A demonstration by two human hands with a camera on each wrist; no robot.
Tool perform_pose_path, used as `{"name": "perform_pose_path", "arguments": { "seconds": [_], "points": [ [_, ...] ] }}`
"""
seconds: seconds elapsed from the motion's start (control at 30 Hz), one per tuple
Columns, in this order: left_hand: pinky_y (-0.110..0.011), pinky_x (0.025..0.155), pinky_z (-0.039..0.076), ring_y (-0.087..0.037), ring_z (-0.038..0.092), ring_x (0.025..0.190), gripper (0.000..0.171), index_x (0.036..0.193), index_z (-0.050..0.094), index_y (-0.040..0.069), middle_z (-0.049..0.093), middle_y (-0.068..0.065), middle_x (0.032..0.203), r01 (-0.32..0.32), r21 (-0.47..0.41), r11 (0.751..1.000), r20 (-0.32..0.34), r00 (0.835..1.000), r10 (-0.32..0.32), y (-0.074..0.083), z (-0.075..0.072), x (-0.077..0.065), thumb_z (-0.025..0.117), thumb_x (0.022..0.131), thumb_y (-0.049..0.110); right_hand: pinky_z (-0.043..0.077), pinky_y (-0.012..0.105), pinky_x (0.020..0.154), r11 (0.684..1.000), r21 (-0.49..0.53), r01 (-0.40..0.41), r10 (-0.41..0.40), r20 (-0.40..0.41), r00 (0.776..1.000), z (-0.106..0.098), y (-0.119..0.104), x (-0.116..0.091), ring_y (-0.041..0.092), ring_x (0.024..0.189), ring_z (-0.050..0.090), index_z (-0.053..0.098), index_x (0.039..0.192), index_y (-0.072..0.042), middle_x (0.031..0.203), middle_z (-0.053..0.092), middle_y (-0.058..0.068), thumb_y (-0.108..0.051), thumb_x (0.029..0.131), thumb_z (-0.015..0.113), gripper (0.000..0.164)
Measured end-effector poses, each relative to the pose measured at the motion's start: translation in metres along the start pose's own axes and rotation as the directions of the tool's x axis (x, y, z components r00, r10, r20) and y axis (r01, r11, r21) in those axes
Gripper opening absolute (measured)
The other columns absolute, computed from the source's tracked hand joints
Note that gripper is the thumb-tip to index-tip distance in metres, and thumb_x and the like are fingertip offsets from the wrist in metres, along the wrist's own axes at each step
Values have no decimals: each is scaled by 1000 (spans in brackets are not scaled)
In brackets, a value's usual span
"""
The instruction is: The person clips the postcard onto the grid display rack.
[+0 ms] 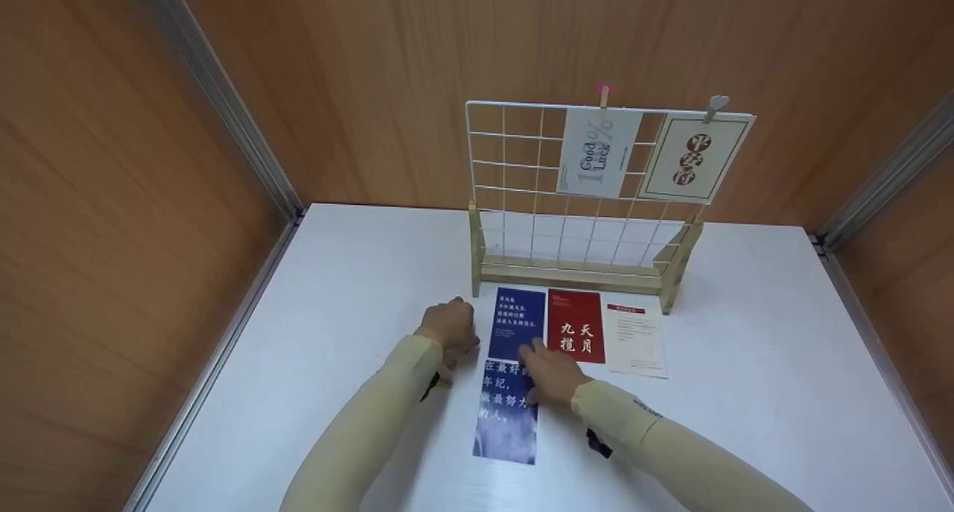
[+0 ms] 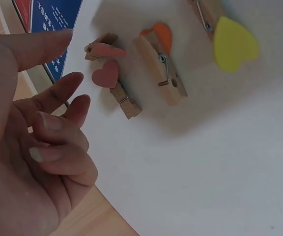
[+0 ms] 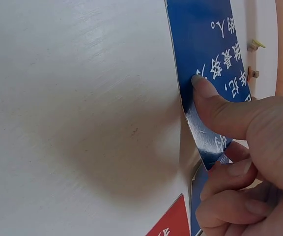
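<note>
My right hand (image 1: 553,378) pinches the upper right part of a blue card with large white characters (image 1: 503,441). In the right wrist view the thumb (image 3: 215,101) lies on its printed face, the fingers are curled beneath, and the held corner bends. Its top edge meets a second blue card (image 1: 518,311) on the table. Left of the cards is my left hand (image 1: 449,329), its fingers loosely curled around nothing. Beside it, in the left wrist view, lie small wooden clothespins with hearts: two pink clothespins (image 2: 107,74), an orange clothespin (image 2: 156,64) and a yellow clothespin (image 2: 235,45).
A white wire grid rack (image 1: 522,177) on wooden feet stands behind the cards. Clipped along its top are a "Good Luck" card (image 1: 596,154) and a cream card (image 1: 727,162). A red card (image 1: 575,314) and a white card (image 1: 636,340) lie in front of it.
</note>
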State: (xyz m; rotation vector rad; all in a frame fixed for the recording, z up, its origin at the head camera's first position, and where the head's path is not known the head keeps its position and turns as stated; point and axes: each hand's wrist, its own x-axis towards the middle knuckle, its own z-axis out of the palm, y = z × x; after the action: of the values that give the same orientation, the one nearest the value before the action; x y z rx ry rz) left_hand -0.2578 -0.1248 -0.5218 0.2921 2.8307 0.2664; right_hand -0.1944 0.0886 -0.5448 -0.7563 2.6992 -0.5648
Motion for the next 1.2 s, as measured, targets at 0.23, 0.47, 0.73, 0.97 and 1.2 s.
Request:
{"name": "perform_pose_path", "arguments": {
  "seconds": [0.23, 0.47, 0.73, 0.97, 1.2],
  "points": [
    [-37, 70, 53, -23, 59, 74, 21, 99, 72, 2, 63, -11, 98, 82, -29, 996, 59, 995, -80, -1, 5, -2, 75, 83, 16, 53, 44, 79, 999, -19, 32, -32, 9, 999, -1, -2, -2, 29, 89, 63, 53, 112, -9, 100, 59, 7, -17, 73, 87, 52],
    [-34, 61, 53, -24, 59, 71, 10, 92, 70, 3, 59, -8, 87, 84, -87, 993, 63, 995, -79, -4, 10, -3, 71, 84, 8, 53, 43, 79, 999, -21, 49, -49, 0, 999, 0, 0, -2, 28, 90, 63, 53, 112, -10, 99, 60, 6, -17, 73, 87, 52],
    [-36, 63, 54, -22, 62, 67, 16, 93, 71, 2, 65, -6, 83, 69, -194, 979, 79, 995, -55, -4, 8, -3, 69, 91, 18, 54, 44, 78, 995, -65, 78, -79, -13, 997, -1, 3, -3, 30, 90, 64, 53, 111, -8, 99, 61, 9, -20, 73, 88, 52],
    [-41, 74, 54, -21, 64, 74, 19, 97, 73, 2, 70, -7, 87, -4, -217, 976, 10, 1000, 7, -4, 1, -1, 67, 93, 20, 54, 44, 77, 997, -30, 66, -66, -7, 998, -2, 3, -4, 29, 88, 62, 52, 112, -9, 99, 58, 7, -18, 74, 86, 52],
    [-40, 72, 53, -19, 62, 71, 22, 101, 71, 3, 68, -5, 84, -49, -211, 976, -49, 998, 40, -7, -3, -1, 61, 96, 23, 53, 42, 76, 997, -33, 64, -64, 9, 998, -3, 0, -3, 28, 85, 62, 50, 112, -11, 99, 57, 6, -18, 75, 86, 52]
  ]
}}
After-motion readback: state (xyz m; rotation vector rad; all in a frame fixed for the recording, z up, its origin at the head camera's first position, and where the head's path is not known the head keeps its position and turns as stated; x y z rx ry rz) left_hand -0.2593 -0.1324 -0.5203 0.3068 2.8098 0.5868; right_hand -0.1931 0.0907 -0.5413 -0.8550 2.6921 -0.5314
